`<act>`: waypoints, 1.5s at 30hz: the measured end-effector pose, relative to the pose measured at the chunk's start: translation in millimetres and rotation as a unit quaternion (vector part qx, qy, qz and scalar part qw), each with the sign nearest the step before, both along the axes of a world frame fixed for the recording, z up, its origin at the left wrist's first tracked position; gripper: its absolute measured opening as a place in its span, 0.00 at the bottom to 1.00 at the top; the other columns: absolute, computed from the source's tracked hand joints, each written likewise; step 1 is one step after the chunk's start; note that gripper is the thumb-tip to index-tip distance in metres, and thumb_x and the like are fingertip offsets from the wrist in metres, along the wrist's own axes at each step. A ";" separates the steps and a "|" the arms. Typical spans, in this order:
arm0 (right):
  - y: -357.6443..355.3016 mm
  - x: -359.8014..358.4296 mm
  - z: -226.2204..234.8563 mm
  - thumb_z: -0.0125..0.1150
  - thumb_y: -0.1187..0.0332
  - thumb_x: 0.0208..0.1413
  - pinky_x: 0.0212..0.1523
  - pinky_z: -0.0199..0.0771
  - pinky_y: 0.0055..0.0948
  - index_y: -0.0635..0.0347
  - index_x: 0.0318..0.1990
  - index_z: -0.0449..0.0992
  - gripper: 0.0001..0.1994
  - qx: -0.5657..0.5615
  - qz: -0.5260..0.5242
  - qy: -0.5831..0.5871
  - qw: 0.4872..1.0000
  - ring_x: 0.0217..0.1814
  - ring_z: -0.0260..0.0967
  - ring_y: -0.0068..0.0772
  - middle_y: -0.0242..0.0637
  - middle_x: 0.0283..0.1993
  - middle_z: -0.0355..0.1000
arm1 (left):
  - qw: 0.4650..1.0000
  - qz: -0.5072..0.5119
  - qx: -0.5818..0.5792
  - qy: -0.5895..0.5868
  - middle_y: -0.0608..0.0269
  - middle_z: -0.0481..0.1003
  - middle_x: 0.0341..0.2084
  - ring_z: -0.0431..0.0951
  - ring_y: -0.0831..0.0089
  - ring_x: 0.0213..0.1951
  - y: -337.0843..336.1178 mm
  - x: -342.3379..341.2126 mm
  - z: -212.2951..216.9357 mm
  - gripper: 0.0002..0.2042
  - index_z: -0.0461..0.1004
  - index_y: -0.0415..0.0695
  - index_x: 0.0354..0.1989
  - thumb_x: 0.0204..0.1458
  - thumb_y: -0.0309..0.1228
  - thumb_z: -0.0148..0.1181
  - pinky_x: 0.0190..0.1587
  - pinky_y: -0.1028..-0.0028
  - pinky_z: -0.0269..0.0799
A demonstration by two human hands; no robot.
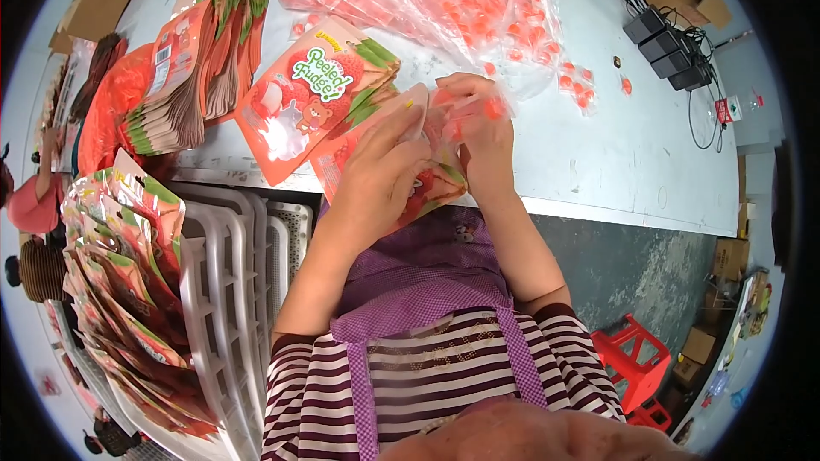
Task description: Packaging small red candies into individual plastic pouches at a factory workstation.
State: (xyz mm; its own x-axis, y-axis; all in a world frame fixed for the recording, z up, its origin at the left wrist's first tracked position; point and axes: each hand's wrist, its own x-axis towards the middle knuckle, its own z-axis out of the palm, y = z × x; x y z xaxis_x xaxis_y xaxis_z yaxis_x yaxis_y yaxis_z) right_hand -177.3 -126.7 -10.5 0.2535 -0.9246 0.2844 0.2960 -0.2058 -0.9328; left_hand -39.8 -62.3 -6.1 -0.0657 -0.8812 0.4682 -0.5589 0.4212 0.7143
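My left hand [380, 172] is closed around a red and green candy pouch [442, 184], held tilted in front of my apron at the table's near edge. At the pouch's upper end my right hand [485, 141] has its fingers curled around small clear-wrapped red candies [494, 108]. Whether those candies are inside the pouch mouth or just outside it, I cannot tell. Beneath and left of my left hand lies a flat pouch [286, 111] of the same kind, with a bear and fruit print.
A big clear bag of wrapped red candies [461, 0] lies at the far side, with loose candies [576, 90] beside it. Stacked pouches [184, 77] stand left. More pouches [128, 282] fill a white crate [198, 265]. Black adapters [666, 47] sit far right; a red stool [636, 358] stands below.
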 end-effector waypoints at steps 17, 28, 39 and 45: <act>13.8 -20.3 -5.2 0.49 0.53 0.57 0.49 0.58 0.33 0.61 0.30 0.73 0.19 -0.338 0.032 0.281 0.898 0.46 0.61 0.40 0.37 0.36 0.66 | 0.999 -0.008 0.003 0.047 0.47 0.67 0.50 0.66 0.51 0.54 9.2 7.5 6.6 0.06 0.70 0.37 0.30 0.43 0.16 0.56 0.51 0.63 0.65; 17.4 -31.4 1.3 0.60 0.54 0.47 0.51 0.59 0.38 0.61 0.40 0.72 0.20 -0.309 -0.056 0.197 0.929 0.48 0.60 0.45 0.43 0.42 0.65 | 0.991 0.043 -0.003 0.123 0.46 0.67 0.52 0.69 0.59 0.53 27.6 31.5 1.5 0.06 0.70 0.39 0.32 0.46 0.17 0.55 0.52 0.69 0.64; -2.7 -7.9 -48.3 0.60 0.65 0.44 0.52 0.59 0.37 0.58 0.47 0.70 0.20 -0.298 -0.043 0.604 0.738 0.52 0.58 0.46 0.40 0.48 0.64 | 0.980 0.062 -0.057 0.179 0.43 0.67 0.51 0.71 0.64 0.49 34.9 38.0 8.7 0.03 0.70 0.38 0.32 0.50 0.22 0.56 0.50 0.71 0.65; -16.2 -12.6 -72.2 0.59 0.69 0.45 0.31 0.65 0.35 0.58 0.30 0.68 0.07 -0.348 -0.104 0.507 0.782 0.35 0.62 0.41 0.38 0.30 0.64 | 0.993 0.047 -0.021 0.102 0.45 0.68 0.50 0.70 0.56 0.51 32.6 29.8 4.9 0.05 0.72 0.38 0.32 0.46 0.17 0.56 0.50 0.68 0.66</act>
